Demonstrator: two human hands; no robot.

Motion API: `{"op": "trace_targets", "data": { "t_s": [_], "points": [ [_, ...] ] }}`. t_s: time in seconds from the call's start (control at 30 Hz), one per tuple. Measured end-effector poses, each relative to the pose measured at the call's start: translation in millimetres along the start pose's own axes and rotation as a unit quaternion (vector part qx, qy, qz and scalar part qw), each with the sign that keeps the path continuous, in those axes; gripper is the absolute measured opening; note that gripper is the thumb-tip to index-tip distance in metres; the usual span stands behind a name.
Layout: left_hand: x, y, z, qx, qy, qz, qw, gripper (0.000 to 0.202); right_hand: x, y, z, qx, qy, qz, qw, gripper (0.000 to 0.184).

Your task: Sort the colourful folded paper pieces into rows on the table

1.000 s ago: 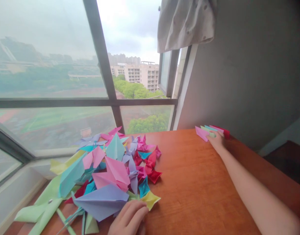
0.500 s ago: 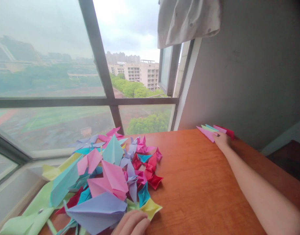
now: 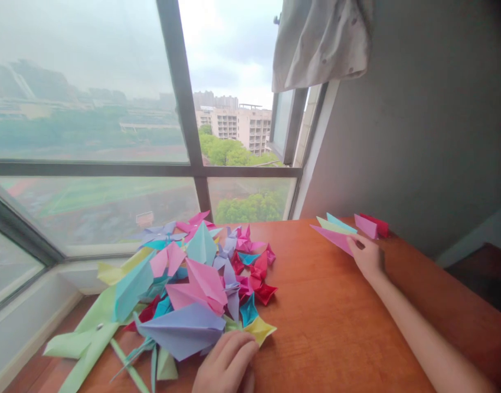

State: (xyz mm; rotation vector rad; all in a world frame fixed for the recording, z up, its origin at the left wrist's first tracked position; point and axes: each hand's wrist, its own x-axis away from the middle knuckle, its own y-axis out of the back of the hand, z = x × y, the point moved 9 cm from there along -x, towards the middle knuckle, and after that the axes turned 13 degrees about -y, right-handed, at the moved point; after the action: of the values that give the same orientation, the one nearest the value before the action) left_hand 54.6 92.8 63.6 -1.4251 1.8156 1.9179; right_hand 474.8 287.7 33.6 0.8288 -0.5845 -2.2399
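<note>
My right hand (image 3: pixel 367 256) is closed in a pinch at the far right of the tabletop. Out of it point a pink paper plane (image 3: pixel 334 238), a light green paper plane (image 3: pixel 334 226) and a light blue paper plane (image 3: pixel 341 223), lying side by side. Just behind them stand a lilac folded paper (image 3: pixel 365 226) and a red one (image 3: pixel 381 227), apart from the fingers. At the bottom centre my left hand (image 3: pixel 226 364) rests with loosely curved fingers, holding nothing that I can see. Nearest to it are a purple paper plane (image 3: pixel 185 330) and a yellow folded paper (image 3: pixel 261 330).
A heap of colourful origami, with a pink paper plane (image 3: pixel 199 289) and a light green pinwheel (image 3: pixel 84 341), covers the left of the wooden table (image 3: pixel 316 322). Behind runs a window frame (image 3: pixel 144 170) with a curtain (image 3: pixel 322 49); a grey wall (image 3: pixel 418 120) borders the right.
My right hand has drawn the pink, light green and light blue planes leftward, away from the lilac and red papers. The view has shifted slightly; my left hand shows more fully.
</note>
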Motion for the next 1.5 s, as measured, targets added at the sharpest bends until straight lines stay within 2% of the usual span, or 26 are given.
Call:
{"op": "trace_targets", "data": {
  "t_s": [0.07, 0.17, 0.27, 0.33, 0.4, 0.5, 0.57, 0.63, 0.7, 0.8, 0.9, 1.0, 1.07, 1.13, 1.23, 1.33, 1.43, 1.5],
  "points": [
    [-2, 0.0, -2, 0.017, 0.011, 0.010, 1.000, 0.035, 26, 7, 32, -0.036, 0.037, 0.016, 0.999, 0.036],
    [-2, -0.2, -3, 0.042, 0.042, 0.022, 0.998, 0.035, 61, 16, 96, -0.072, 0.132, 0.050, 0.987, 0.028],
    [-1, 0.2, -3, 0.060, 0.067, 0.024, 0.996, 0.033, 92, 21, 170, -0.080, 0.260, 0.081, 0.959, 0.020],
    [0, 1.8, -3, 0.065, 0.082, 0.016, 0.994, 0.033, 112, 20, 219, -0.057, 0.342, 0.080, 0.935, 0.018],
    [1, 3.2, -2, 0.067, 0.097, 0.009, 0.993, 0.034, 136, 7, 264, -0.004, 0.418, 0.100, 0.903, 0.018],
    [3, 4.2, -1, 0.063, 0.118, 0.005, 0.991, 0.033, 180, -25, 318, 0.058, 0.511, 0.182, 0.838, 0.017],
    [4, 4.4, 0, 0.058, 0.131, 0.005, 0.990, 0.033, 213, -36, 344, 0.030, 0.564, 0.236, 0.791, 0.016],
    [5, 4.2, 1, 0.057, 0.137, 0.005, 0.989, 0.033, 237, -36, 358, -0.033, 0.581, 0.281, 0.763, 0.016],
    [5, 4.0, 2, 0.059, 0.137, 0.003, 0.989, 0.035, 240, -28, 358, -0.104, 0.551, 0.307, 0.769, 0.016],
    [6, 3.8, 2, 0.063, 0.130, -0.002, 0.989, 0.035, 210, -16, 331, -0.197, 0.434, 0.311, 0.822, 0.017],
    [5, 3.3, 0, 0.069, 0.118, -0.002, 0.991, 0.032, 163, -13, 273, -0.267, 0.275, 0.304, 0.872, 0.017],
    [2, 3.3, -3, 0.071, 0.099, 0.003, 0.993, 0.031, 126, -21, 206, -0.330, 0.110, 0.307, 0.886, 0.019],
    [-1, 3.8, -5, 0.069, 0.089, 0.006, 0.994, 0.030, 115, -29, 172, -0.335, 0.035, 0.308, 0.890, 0.025],
    [-2, 4.0, -5, 0.066, 0.082, 0.009, 0.994, 0.029, 118, -36, 155, -0.314, 0.000, 0.319, 0.894, 0.031],
    [-3, 3.6, -5, 0.061, 0.073, 0.012, 0.995, 0.030, 140, -37, 163, -0.285, 0.013, 0.332, 0.899, 0.035],
    [-2, 3.2, -5, 0.052, 0.065, 0.015, 0.996, 0.031, 175, -25, 198, -0.269, 0.100, 0.331, 0.899, 0.034],
    [-2, 3.6, -4, 0.039, 0.057, 0.016, 0.998, 0.031, 212, -22, 230, -0.259, 0.196, 0.395, 0.860, 0.038],
    [-2, 3.9, -5, 0.029, 0.051, 0.017, 0.998, 0.031, 217, -27, 229, -0.271, 0.196, 0.429, 0.839, 0.039]
  ]
}}
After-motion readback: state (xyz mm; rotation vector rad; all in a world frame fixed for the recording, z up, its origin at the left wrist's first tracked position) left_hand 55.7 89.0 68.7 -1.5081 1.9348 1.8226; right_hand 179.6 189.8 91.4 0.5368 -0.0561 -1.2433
